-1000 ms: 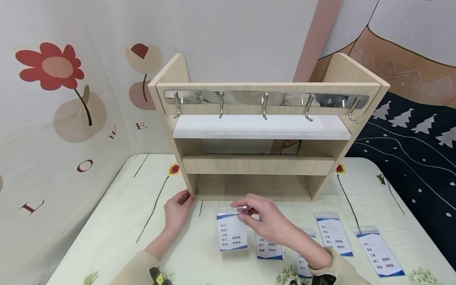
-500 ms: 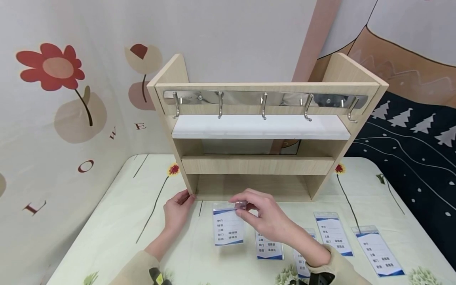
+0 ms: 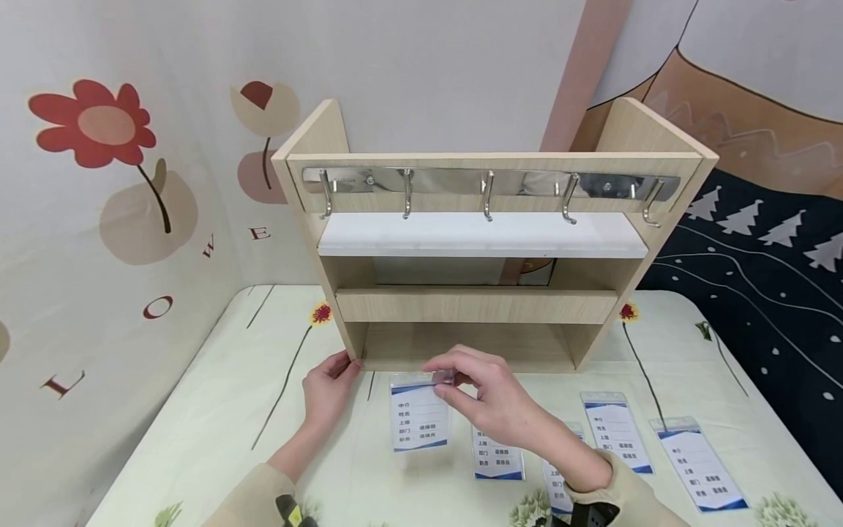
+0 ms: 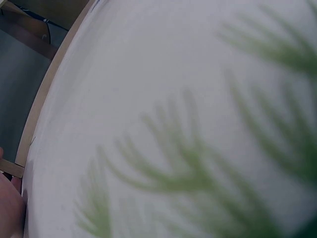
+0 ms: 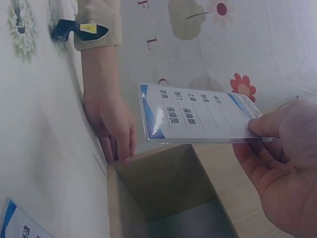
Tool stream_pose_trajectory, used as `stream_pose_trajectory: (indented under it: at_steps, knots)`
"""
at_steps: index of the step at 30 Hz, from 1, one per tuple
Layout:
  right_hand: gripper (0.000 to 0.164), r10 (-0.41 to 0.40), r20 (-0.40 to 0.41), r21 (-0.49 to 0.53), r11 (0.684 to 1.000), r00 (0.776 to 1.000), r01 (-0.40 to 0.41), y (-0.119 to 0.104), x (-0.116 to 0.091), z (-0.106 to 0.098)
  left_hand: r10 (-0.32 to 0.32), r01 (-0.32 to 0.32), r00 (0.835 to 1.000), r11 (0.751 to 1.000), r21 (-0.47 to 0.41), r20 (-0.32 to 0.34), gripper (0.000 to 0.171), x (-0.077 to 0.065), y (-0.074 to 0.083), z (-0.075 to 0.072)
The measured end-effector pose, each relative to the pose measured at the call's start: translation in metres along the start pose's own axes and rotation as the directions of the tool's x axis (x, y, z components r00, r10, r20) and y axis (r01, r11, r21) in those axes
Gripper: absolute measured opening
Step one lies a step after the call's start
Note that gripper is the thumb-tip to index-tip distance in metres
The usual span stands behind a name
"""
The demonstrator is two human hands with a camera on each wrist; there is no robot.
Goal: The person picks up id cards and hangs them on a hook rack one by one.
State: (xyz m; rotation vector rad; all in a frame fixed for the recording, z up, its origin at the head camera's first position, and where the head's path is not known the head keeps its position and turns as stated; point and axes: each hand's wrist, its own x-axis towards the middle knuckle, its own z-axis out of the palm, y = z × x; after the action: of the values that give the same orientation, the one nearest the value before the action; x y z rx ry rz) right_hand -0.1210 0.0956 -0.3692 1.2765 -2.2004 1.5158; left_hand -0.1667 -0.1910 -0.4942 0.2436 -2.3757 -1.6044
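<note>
My right hand [image 3: 484, 388] pinches the clear top corner of a badge [image 3: 419, 416], a plastic-sleeved card with blue bands and printed text. The badge is lifted above the table in front of the wooden shelf [image 3: 477, 305]; in the right wrist view the sleeved card [image 5: 193, 115] extends from between thumb and fingers. My left hand [image 3: 329, 388] grips the shelf's lower left corner, thumb and fingers at the board's end. Across the shelf's upper front runs a metal hook rail [image 3: 527, 183] with several bare hooks.
More badges lie on the table: one [image 3: 498, 457] partly behind my right hand, one [image 3: 558, 492] partly under the forearm, and two at the right [image 3: 619, 433] [image 3: 703, 468]. A flower-print cloth [image 3: 197, 439] covers the table. Printed curtains [image 3: 428, 73] hang behind and at the left.
The badge in my right hand has moved slightly left and up, and shows more of its face. The left hand stays at the shelf's corner.
</note>
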Motion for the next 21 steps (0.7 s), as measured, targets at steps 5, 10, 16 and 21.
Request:
stream_pose_trajectory:
  at_steps: [5, 10, 16, 21]
  knots:
    - [0.031, -0.021, 0.001, -0.004, 1.0, 1.0, 0.021, -0.001, 0.003, -0.001, -0.005, 0.005, 1.0, 1.0, 0.0, -0.001, 0.031, -0.001, 0.001, -0.001]
    - [0.032, -0.044, -0.006, -0.006, 0.999, 0.999, 0.044, -0.003, 0.006, -0.003, -0.01, 0.01, 1.0, 1.0, 0.004, 0.005, 0.031, -0.001, 0.002, -0.001]
    - [0.03, -0.05, -0.003, -0.008, 0.999, 0.999, 0.05, -0.004, 0.009, -0.004, -0.014, 0.014, 1.0, 1.0, 0.012, 0.007, 0.031, -0.001, 0.002, 0.0]
    - [0.031, -0.051, -0.006, -0.023, 0.998, 0.999, 0.051, -0.004, 0.011, -0.005, -0.016, 0.016, 1.0, 1.0, 0.0, 0.006, 0.031, -0.001, 0.003, 0.0]
